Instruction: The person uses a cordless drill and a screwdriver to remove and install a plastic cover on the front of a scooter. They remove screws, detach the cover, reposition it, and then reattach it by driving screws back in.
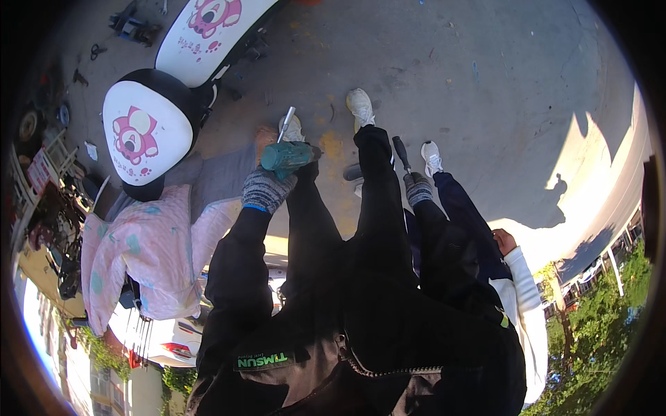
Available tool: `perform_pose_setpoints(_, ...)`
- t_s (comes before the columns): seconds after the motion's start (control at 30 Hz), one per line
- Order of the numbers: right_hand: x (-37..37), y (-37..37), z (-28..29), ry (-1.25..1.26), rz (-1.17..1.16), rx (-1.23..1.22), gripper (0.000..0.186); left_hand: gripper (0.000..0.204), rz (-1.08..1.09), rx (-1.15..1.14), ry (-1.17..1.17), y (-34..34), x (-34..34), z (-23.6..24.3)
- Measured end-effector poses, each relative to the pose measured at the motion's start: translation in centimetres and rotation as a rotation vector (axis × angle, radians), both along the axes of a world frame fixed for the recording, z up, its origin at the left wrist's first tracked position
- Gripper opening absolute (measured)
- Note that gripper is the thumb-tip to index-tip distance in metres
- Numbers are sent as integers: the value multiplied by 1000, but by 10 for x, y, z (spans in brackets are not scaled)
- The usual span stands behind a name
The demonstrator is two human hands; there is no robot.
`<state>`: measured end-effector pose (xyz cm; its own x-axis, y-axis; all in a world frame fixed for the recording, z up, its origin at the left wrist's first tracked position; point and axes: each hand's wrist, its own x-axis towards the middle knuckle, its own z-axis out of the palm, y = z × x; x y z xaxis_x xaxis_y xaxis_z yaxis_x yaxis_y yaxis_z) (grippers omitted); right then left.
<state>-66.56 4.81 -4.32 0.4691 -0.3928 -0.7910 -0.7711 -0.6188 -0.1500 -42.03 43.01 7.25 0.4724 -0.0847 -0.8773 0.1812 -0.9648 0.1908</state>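
Note:
My left hand [269, 190], in a grey knit glove with a blue cuff, is closed around a teal power driver [286, 158]. A long silver socket [286, 125] points away from the driver, over a white shoe. In a similar grey glove, my right hand [417, 189] grips what looks like a screwdriver [400, 151]. Its dark handle sticks out past the fingers, and the shank runs into the hand. Both hands are held out in front of me above the ground, apart from each other.
A scooter seat [208, 35] and backrest [147, 133], white with pink bear prints, stand at the left. Someone in a pink fleece [149, 243] is close on that side. At the right is another person's hand [504, 241]. Tools lie on the concrete [485, 90] at the far left.

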Motion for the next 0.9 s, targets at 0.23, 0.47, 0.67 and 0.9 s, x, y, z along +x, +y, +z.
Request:
perform_pose_setpoints(0.23,-17,107,-40,-157,-258,-28,41,60,299,-183,134,-13,32,-149)
perform_pose_setpoints(0.47,75,234,-227,-114,-398,182,34,38,701,-233,227,-4,45,-331)
perform_pose_setpoints(0.67,136,236,-375,-180,-142,300,33,24,951,-408,157,2,67,-447)
perform_pose_setpoints(0.9,9,182,-360,-353,-66,215,40,21,884,-476,251,0,98,-553)
